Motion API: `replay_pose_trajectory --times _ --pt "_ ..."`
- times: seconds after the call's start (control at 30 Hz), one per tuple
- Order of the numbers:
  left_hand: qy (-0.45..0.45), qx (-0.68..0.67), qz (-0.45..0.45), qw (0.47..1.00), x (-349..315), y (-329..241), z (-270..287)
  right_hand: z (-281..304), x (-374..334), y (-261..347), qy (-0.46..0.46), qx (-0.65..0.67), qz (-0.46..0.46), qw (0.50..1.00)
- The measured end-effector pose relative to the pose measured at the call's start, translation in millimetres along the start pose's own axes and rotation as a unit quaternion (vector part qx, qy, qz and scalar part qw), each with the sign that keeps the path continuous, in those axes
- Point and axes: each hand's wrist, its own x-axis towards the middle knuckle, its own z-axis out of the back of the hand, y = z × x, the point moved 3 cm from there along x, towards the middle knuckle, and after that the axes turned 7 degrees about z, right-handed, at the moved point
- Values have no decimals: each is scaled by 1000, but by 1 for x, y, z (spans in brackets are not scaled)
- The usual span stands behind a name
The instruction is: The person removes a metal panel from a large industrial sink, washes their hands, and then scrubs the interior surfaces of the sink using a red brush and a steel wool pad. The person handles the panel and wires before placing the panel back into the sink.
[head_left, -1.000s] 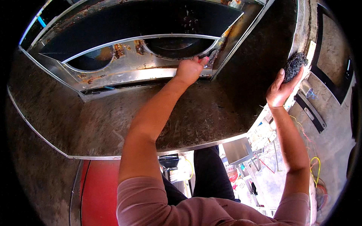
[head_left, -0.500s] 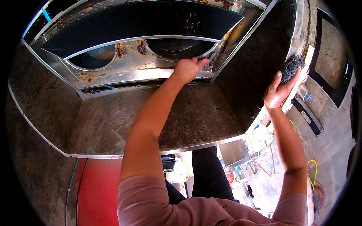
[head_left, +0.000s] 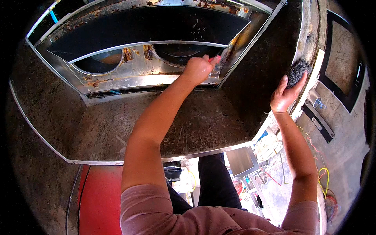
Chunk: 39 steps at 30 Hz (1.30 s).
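My left hand (head_left: pixel 197 70) is closed on a tool with a red handle (head_left: pixel 215 59). It reaches over a rusty, greasy metal hood (head_left: pixel 141 80) with a black panel (head_left: pixel 152 25) and two round openings. The tool's working end lies by the hood's right inner corner, too unclear to name. At the right, my right hand (head_left: pixel 284 98) grips a dark grey steel wool pad (head_left: pixel 299 73) with thumb and fingers on either side. The pad rests against the edge of the large metal casing (head_left: pixel 188 121) around the hood.
A black-framed panel (head_left: pixel 327 58) and a dark strip with a slot (head_left: pixel 319 123) lie on the floor at the right. Below the casing stand a metal box (head_left: pixel 241 161) and a red surface (head_left: pixel 100 199). A yellow cable (head_left: pixel 324 182) curls on the floor.
My left hand has moved the red-handled tool a little up and right along the hood's corner. My right hand still holds the steel wool at the edge, and the view has shifted slightly.
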Motion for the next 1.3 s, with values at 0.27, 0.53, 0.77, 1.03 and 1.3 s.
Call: replay_pose_trajectory --times 0.27,0.53,0.77,1.03,1.3 --pt "21 -67 -51 996 26 9 6 -1 1 2 -11 10 2 1000" --pt "28 -42 -107 993 13 6 15 -2 6 6 -6 -14 27 1000" --pt "18 -55 -94 994 -10 3 23 0 4 2 0 -22 20 1000" --pt "25 -9 27 999 34 -23 28 -1 4 6 -2 -6 13 1000" --pt "42 -24 -66 997 16 -18 55 2 7 7 -5 -13 5 1000"
